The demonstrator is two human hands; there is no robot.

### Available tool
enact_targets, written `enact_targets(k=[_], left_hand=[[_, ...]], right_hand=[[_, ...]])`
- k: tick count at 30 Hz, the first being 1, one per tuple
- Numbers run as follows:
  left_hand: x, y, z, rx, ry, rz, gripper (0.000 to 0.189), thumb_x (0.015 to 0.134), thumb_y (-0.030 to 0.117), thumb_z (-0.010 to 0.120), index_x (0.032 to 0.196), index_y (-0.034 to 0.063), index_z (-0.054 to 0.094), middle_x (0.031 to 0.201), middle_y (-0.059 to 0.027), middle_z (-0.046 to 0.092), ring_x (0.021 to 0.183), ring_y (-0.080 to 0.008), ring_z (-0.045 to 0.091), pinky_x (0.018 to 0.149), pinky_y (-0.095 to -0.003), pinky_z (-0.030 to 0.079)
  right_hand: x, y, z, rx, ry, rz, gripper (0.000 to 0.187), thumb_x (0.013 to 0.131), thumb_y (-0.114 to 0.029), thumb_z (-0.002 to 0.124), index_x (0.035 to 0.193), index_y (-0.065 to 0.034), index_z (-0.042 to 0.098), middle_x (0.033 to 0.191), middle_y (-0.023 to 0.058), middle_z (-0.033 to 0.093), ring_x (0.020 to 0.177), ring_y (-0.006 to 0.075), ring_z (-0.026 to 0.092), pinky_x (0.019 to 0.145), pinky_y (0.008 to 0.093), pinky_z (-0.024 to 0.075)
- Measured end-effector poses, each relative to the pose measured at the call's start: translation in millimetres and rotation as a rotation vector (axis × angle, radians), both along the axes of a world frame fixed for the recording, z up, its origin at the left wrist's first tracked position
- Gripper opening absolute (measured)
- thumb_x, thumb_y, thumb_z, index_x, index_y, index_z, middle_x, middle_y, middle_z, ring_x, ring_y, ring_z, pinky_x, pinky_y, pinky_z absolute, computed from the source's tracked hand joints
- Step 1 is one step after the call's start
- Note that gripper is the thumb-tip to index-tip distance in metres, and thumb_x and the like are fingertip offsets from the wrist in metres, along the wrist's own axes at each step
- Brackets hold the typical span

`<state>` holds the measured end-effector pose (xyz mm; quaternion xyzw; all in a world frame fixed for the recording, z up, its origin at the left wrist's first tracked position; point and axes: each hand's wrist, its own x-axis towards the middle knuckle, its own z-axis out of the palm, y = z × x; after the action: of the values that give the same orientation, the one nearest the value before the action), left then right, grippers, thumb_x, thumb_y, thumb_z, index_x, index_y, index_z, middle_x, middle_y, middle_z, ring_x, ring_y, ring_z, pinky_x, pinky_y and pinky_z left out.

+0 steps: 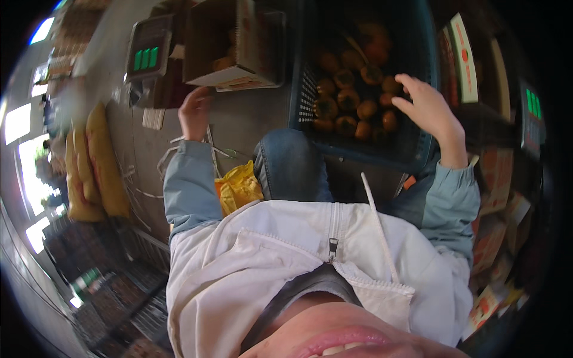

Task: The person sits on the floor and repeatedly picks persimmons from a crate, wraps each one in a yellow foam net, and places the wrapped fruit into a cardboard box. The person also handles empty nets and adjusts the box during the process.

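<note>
A blue plastic crate holding several persimmons lies before me. My right hand hovers over the crate's right part, fingers apart, with nothing visible in it, close to the fruit. My left hand is at the near left corner of an open cardboard box; it is blurred, and its fingers are partly lost against the box. Orange fruit shows inside the box. The box rests on a scale platform, with a lit green display to its left.
White straps and a yellow plastic bag lie by my left forearm. Yellow sacks stand at the left. More cartons and a second scale display are at the right. Dark crates fill the lower left.
</note>
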<state>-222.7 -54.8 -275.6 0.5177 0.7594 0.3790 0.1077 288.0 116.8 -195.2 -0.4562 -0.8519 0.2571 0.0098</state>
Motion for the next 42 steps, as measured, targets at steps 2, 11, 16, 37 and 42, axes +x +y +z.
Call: enact_targets(k=[2, 11, 16, 37, 42], left_hand=[[45, -16, 17, -0.039, -0.213, 0.082, 0.028, 0.09, -0.001, 0.061, 0.117, 0.0033, 0.068, 0.11, -0.0092, 0.068, 0.092, -0.0151, 0.07, 0.078, -0.0261, 0.055], [176, -1, 128, 0.077, 0.018, -0.358, 0.025, 0.09, 0.002, 0.059, 0.114, 0.001, 0.067, 0.11, -0.0104, 0.066, 0.09, -0.0184, 0.07, 0.075, -0.0271, 0.055], [247, 44, 110, -0.034, 0.246, -0.802, 0.026, 0.091, 0.015, 0.061, 0.114, 0.0035, 0.066, 0.117, -0.0121, 0.065, 0.101, -0.0299, 0.066, 0.084, -0.0377, 0.054], [302, 334, -255, -0.493, 0.337, -0.799, 0.04, 0.091, 0.036, 0.065, 0.112, 0.0026, 0.068, 0.106, -0.0195, 0.07, 0.1, -0.0339, 0.068, 0.084, -0.0439, 0.056], [285, 335, -244, -0.516, 0.666, -1.031, 0.041, 0.09, 0.04, 0.065, 0.107, 0.0032, 0.07, 0.109, -0.0206, 0.069, 0.098, -0.0325, 0.069, 0.085, -0.0426, 0.056]], right_hand=[[1, -4, 2, 0.01, -0.031, 0.011, 0.048, 0.092, -0.029, 0.065, 0.13, -0.0036, 0.052, 0.116, 0.0227, 0.064, 0.11, 0.0398, 0.06, 0.092, 0.0449, 0.0493], [3, -16, 6, -0.125, -0.033, 0.03, 0.05, 0.091, -0.032, 0.067, 0.129, -0.0023, 0.054, 0.116, 0.0232, 0.067, 0.109, 0.0375, 0.064, 0.091, 0.0436, 0.0509], [20, -2, -10, -0.112, 0.112, -0.017, 0.05, 0.091, -0.028, 0.068, 0.132, -0.002, 0.055, 0.098, 0.0148, 0.069, 0.09, 0.0272, 0.066, 0.084, 0.0373, 0.0514], [89, 10, -35, 0.2, 0.129, -0.27, 0.032, 0.088, -0.018, 0.071, 0.116, -0.0061, 0.062, 0.098, 0.0102, 0.067, 0.09, 0.0318, 0.066, 0.076, 0.04, 0.0522], [90, 7, -39, 0.221, 0.096, -0.215, 0.031, 0.089, -0.018, 0.069, 0.117, -0.0061, 0.062, 0.096, 0.0099, 0.066, 0.086, 0.0313, 0.066, 0.074, 0.0392, 0.052]])
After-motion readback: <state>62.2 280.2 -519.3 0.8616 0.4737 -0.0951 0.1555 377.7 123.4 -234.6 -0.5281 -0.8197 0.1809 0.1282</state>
